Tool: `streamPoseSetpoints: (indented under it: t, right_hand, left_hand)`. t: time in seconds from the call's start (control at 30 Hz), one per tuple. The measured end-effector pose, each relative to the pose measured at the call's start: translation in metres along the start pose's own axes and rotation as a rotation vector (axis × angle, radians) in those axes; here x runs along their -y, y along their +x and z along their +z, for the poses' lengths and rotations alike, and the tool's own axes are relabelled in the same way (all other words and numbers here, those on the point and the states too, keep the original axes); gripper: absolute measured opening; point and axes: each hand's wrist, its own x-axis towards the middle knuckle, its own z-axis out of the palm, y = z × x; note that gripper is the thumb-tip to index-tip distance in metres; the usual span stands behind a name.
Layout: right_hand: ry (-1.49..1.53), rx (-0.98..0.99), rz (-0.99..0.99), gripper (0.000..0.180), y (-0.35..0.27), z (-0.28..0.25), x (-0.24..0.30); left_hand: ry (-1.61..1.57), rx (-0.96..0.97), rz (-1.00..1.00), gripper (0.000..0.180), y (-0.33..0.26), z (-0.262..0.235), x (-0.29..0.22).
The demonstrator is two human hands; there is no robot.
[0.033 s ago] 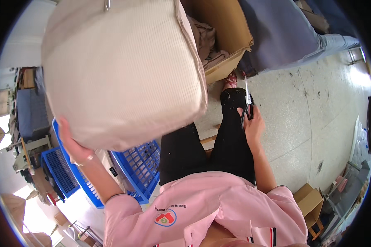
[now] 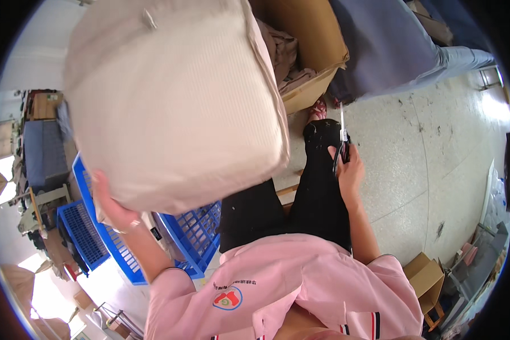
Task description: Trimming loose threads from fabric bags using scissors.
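Observation:
A large, boxy beige cushion (image 2: 178,113) with fine ribs and a seam along its right side fills the upper left. A small light tab (image 2: 149,18) sticks up near its far edge. At its near left corner, my left hand (image 2: 116,207) grips the cushion, with the fingers partly hidden beneath. Over my right knee, my right hand (image 2: 350,170) is closed around the black handles of a pair of scissors (image 2: 344,136). Their blades point away from me.
An open cardboard box (image 2: 314,85) with brownish-pink fabric (image 2: 283,54) stands beyond the cushion. Blue-grey cloth (image 2: 385,51) hangs at the far right. Blue plastic crates (image 2: 195,232) sit at my left. Another cardboard box (image 2: 425,280) lies at the near right.
The cushion has shifted slightly right and toward me, my left hand moving with it. My right hand and the scissors have moved a little to the right.

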Motion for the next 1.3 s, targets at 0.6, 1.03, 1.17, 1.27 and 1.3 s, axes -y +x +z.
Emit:
streamPoseSetpoints:
  t: [0.6,1.03,1.17,1.27,1.3]
  right_hand:
    - [0.095,0.369,0.101,0.051,-0.041,-0.038,0.077]
    - [-0.314,0.299,-0.263,0.068,-0.011,-0.014,0.103]
    - [-0.171,0.309,-0.236,0.061,-0.018,-0.007,0.097]
    - [-0.117,0.287,-0.179,0.055,-0.017,-0.004,0.092]
    - [-0.098,0.269,-0.139,0.054,-0.015,-0.004,0.091]
  left_hand:
    - [0.003,0.012,-0.578,0.036,-0.154,-0.049,0.154]
    - [-0.009,0.012,-0.613,0.038,-0.153,-0.047,0.158]
    - [-0.007,0.003,-0.616,0.037,-0.153,-0.045,0.158]
    - [-0.028,0.016,-0.619,0.041,-0.154,-0.049,0.16]
    - [-0.032,-0.003,-0.601,0.043,-0.156,-0.047,0.16]
